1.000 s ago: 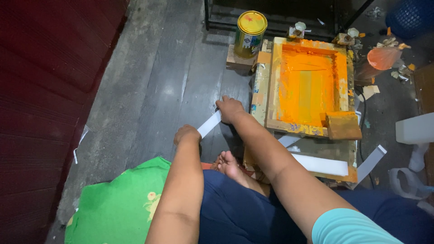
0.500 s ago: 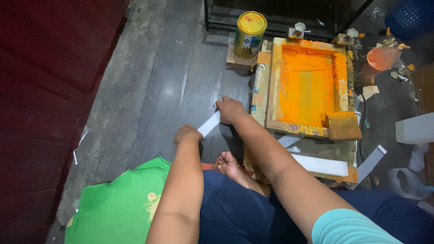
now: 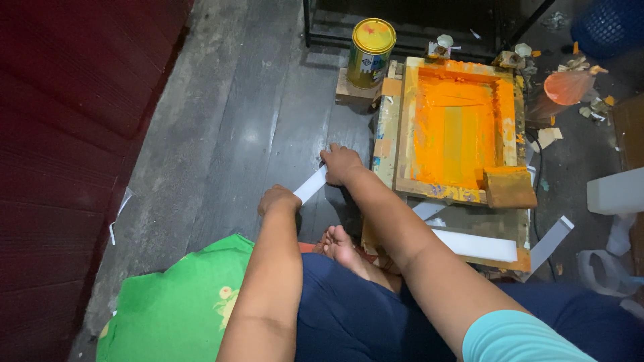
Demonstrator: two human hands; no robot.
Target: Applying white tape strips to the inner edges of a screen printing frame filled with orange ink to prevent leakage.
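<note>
Both grips closed on a white strip [image 3: 310, 184]: left hand [image 3: 278, 200], right hand [image 3: 340, 163]; orange-inked frame [image 3: 402, 127] beside.

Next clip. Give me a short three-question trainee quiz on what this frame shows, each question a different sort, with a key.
1. True or false: both hands hold the white strip.
2. What colour is the ink in the wooden screen frame?
A. blue B. orange C. green
3. What stands left of the frame's far end?

Key:
1. True: left hand and right hand grip opposite ends.
2. B.
3. A yellow-lidded tin can.
</note>
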